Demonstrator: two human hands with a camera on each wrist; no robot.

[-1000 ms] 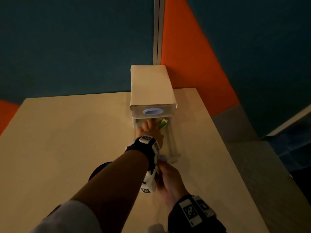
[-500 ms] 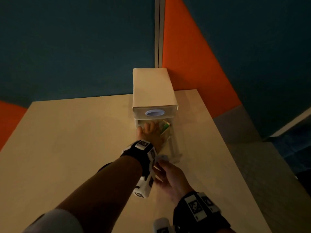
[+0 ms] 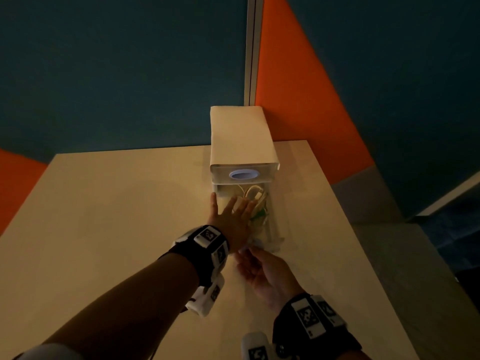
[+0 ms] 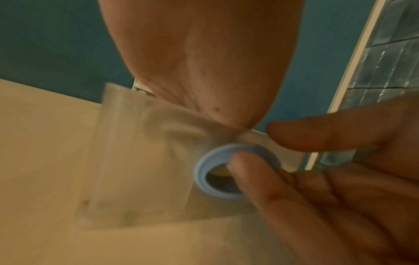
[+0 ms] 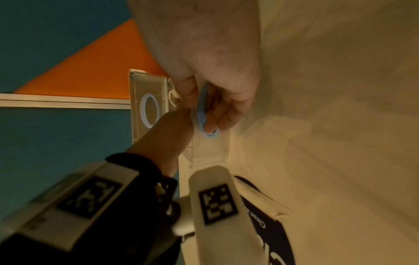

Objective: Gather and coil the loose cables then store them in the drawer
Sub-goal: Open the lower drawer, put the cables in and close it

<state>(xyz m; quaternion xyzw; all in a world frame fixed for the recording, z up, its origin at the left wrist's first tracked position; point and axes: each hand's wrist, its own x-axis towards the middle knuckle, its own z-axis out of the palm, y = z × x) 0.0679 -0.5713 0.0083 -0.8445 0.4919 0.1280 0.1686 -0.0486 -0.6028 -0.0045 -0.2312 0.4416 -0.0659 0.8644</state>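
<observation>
The coiled cables [image 3: 253, 201] lie in the pulled-out clear drawer [image 3: 272, 229] beneath the cabinet [image 3: 241, 136]; the left hand [image 3: 231, 216] spreads flat above them, holding nothing; the right hand [image 3: 265, 271] hooks its fingers through the drawer's blue ring pull [image 5: 204, 114]; pushing it shut now could trap the left fingers, or pinch a cable loop riding over the rim.

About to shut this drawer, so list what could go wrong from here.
1. The left hand lies open over the cables inside the pulled-out drawer. If the right hand, hooked in the blue ring handle, pushes now, fingers may get pinched under the upper drawer.
2. The cables sit loosely looped near that opening, so they might snag or spring out.
</observation>
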